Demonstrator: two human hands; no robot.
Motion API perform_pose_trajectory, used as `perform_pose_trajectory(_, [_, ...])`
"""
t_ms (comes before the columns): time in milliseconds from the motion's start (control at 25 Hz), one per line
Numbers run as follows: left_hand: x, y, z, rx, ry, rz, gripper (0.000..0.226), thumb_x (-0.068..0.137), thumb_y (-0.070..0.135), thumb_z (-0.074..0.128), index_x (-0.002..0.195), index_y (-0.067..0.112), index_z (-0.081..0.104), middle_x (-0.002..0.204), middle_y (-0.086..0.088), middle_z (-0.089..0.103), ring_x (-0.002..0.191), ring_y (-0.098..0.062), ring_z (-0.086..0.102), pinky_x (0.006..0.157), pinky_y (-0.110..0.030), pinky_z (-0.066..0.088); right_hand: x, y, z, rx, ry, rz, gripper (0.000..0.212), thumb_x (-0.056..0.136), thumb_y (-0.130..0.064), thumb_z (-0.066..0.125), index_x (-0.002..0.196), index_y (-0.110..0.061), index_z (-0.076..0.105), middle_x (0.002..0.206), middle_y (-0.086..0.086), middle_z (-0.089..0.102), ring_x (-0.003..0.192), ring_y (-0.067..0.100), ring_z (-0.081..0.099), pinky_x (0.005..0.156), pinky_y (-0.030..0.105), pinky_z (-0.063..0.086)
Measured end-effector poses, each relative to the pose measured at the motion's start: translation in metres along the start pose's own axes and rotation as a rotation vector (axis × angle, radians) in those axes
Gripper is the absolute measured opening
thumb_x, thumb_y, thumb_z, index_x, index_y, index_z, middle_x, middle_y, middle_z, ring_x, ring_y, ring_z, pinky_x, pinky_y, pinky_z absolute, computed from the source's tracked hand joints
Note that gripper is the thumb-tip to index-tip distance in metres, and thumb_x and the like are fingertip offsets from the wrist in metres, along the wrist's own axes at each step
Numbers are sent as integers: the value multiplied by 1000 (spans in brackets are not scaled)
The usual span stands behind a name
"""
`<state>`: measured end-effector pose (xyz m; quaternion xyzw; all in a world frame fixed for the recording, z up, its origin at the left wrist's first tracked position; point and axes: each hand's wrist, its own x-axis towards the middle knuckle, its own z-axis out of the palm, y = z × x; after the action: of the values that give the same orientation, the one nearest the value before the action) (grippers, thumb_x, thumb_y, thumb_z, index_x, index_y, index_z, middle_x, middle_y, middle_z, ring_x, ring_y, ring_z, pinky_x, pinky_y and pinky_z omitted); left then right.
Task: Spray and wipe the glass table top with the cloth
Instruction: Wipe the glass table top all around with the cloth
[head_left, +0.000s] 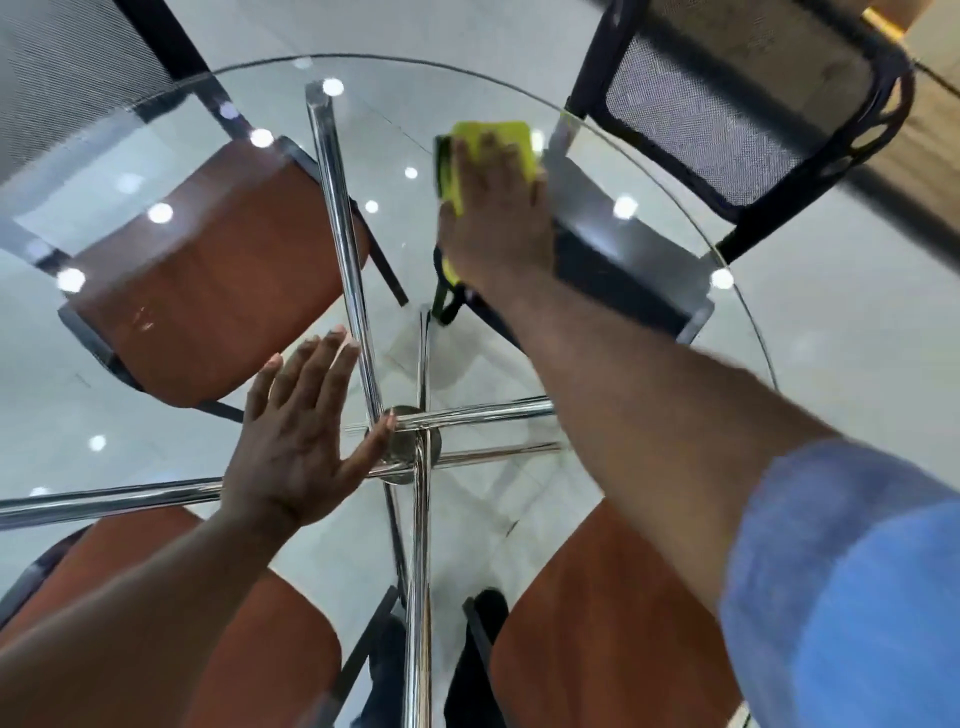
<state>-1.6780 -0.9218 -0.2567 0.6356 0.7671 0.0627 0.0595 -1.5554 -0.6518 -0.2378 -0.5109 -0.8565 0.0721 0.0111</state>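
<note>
The round glass table top (649, 156) fills the head view, with chrome legs visible through it. A yellow-green cloth (506, 143) lies on the glass at the far right part of the top. My right hand (496, 218) lies flat on the cloth, fingers straight, pressing it onto the glass. My left hand (298, 431) rests flat on the glass near the middle, fingers spread, thumb over the chrome hub. No spray bottle is in view.
Chrome legs (337, 218) meet at a central hub under the glass. Orange-seated chairs (208, 270) stand beneath the table at left and near me. A black mesh-backed chair (737, 114) stands at the far right edge. Pale tiled floor surrounds the table.
</note>
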Motion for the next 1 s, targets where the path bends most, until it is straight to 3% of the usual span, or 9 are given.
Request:
perform_pose_trajectory(120, [0, 0, -1, 2, -26, -4, 85, 97, 67, 39, 162, 13, 31, 171, -5, 25, 158, -27, 22, 127, -52, 17, -72, -6, 8, 3, -11, -284, 65, 110, -50, 31, 171, -31, 22, 180, 0, 18, 166, 24, 16, 134, 53, 14])
perform_pose_trajectory(200, [1, -1, -4, -18, -49, -14, 86, 96, 68, 37, 162, 14, 29, 172, -5, 22, 159, -26, 21, 128, -51, 15, -123, 36, 8, -13, 11, -314, 63, 110, -50, 34, 170, -34, 26, 179, -4, 21, 165, 21, 20, 133, 52, 17])
perform_pose_trajectory(400, [0, -1, -5, -70, -100, -20, 87, 98, 70, 33, 165, 15, 22, 174, -3, 13, 161, -22, 11, 129, -50, 8, -91, 114, -7, -69, 45, 114, 66, 108, -47, 34, 169, -22, 29, 176, 10, 28, 162, 35, 28, 125, 63, 31])
perform_pose_trajectory(520, [-2, -4, -1, -96, -58, -5, 87, 98, 69, 35, 165, 16, 20, 175, -3, 11, 161, -21, 9, 129, -50, 9, 21, 63, -10, -19, 59, 200, 69, 108, -48, 32, 171, -22, 22, 178, 10, 20, 164, 34, 20, 129, 62, 24])
perform_pose_trajectory(600, [-1, -5, -1, -136, 4, 12, 89, 98, 68, 40, 166, 16, 16, 175, -2, 7, 161, -20, 8, 130, -47, 9, 65, -7, 1, -40, 4, 93, 68, 111, -45, 31, 172, -20, 13, 180, 11, 12, 166, 35, 14, 131, 61, 17])
perform_pose_trajectory(720, [-4, -10, -12, -486, 191, -62, 94, 96, 50, 64, 164, 7, 17, 174, -10, 8, 161, -24, 11, 130, -45, 16, 15, -95, 12, -51, -14, -183, 70, 108, -49, 26, 172, -24, 15, 180, 9, 15, 165, 33, 17, 130, 59, 21])
perform_pose_trajectory(800, [-9, -28, -25, -587, 297, -161, 86, 96, 40, 67, 161, 3, 26, 172, -13, 16, 160, -27, 17, 127, -51, 23, -75, -97, 18, -69, -17, -324, 68, 108, -52, 26, 172, -27, 20, 180, 3, 18, 165, 28, 20, 131, 57, 21])
perform_pose_trajectory(880, [-19, -79, -36, -378, 246, -230, 80, 98, 48, 59, 161, 9, 29, 172, -8, 20, 158, -27, 23, 125, -54, 24, -155, -73, 15, -53, -51, -406, 65, 110, -53, 31, 171, -33, 20, 180, -5, 13, 166, 22, 15, 133, 53, 17])
perform_pose_trajectory(1000, [-50, -168, -46, -107, 102, -287, 85, 97, 65, 44, 164, 17, 25, 174, -3, 16, 159, -27, 18, 128, -53, 15, -159, -34, 9, -62, -55, -221, 65, 110, -54, 28, 171, -34, 19, 180, -2, 14, 166, 24, 16, 131, 59, 20])
